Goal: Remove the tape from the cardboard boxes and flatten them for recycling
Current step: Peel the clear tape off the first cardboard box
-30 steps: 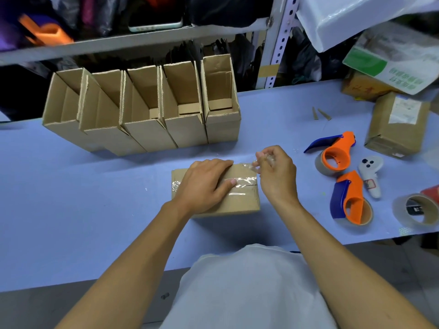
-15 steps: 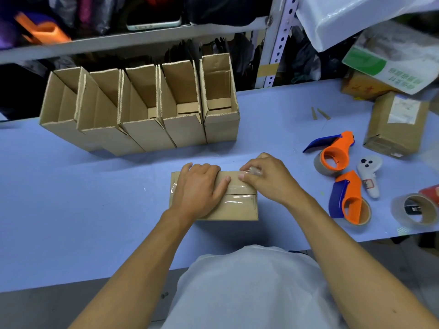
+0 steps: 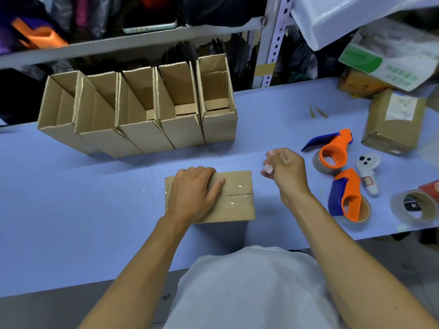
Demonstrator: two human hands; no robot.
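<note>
A small closed cardboard box (image 3: 235, 200) lies on the blue table (image 3: 71, 198) in front of me, with clear tape shining along its top seam. My left hand (image 3: 192, 191) presses flat on the box's left half, fingers over its far edge. Lifted off to the right of the box, my right hand (image 3: 282, 169) has its fingers curled around a crumpled bit of clear tape (image 3: 270, 162). Behind stand several opened cardboard boxes (image 3: 142, 115) in a row, their tops open.
Two orange-and-blue tape dispensers (image 3: 332, 153) (image 3: 349, 198), a white controller (image 3: 368, 172) and a loose tape roll (image 3: 415, 205) lie to the right. A labelled box (image 3: 394, 122) and more packages sit at the far right. A metal shelf (image 3: 133, 41) runs behind the table.
My right hand has come off the box's top right corner and moved up and right with a piece of tape. The left hand stays pressed on the box.
</note>
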